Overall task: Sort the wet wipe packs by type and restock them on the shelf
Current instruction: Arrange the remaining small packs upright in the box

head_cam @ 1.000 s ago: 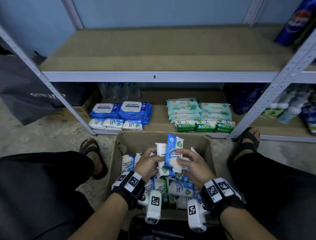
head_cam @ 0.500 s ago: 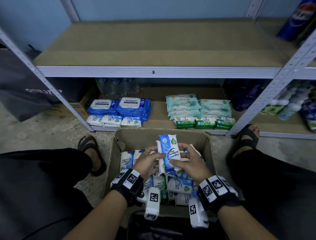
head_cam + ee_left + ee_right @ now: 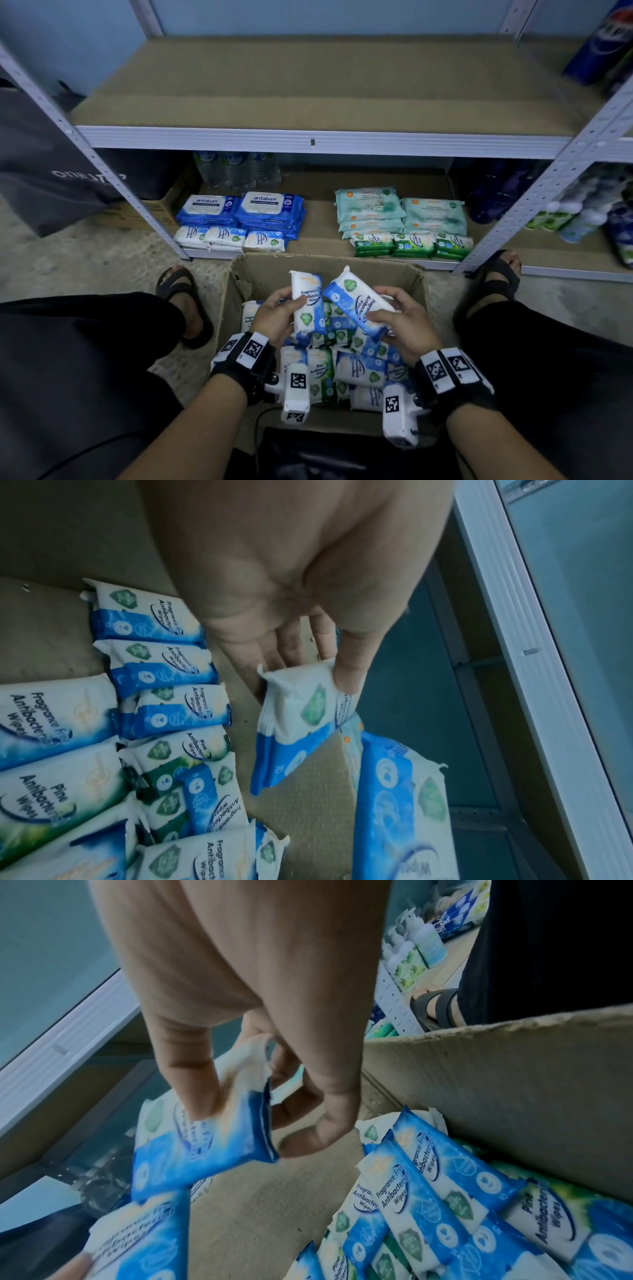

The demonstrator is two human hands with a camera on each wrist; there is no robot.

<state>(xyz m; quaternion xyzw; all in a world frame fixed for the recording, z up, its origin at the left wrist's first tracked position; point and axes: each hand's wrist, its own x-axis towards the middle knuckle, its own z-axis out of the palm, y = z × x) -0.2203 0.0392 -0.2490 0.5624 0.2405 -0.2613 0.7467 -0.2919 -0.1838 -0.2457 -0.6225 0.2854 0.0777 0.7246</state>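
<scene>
two blue wipe packs are up over the cardboard box [image 3: 267, 274]: our left hand [image 3: 274, 317] grips one blue pack [image 3: 307, 301] upright, our right hand [image 3: 404, 322] pinches the other blue pack [image 3: 356, 305] tilted, corners close. loose packs [image 3: 356, 370] fill the box; sorted stacks [image 3: 239, 219] sit on the lower shelf [image 3: 318, 236].

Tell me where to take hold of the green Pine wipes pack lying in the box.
Pinch the Pine pack across its long side edges, coming straight down from above: it lies face up, wedged among blue packs in the cardboard box, so its ends are crowded.
</scene>
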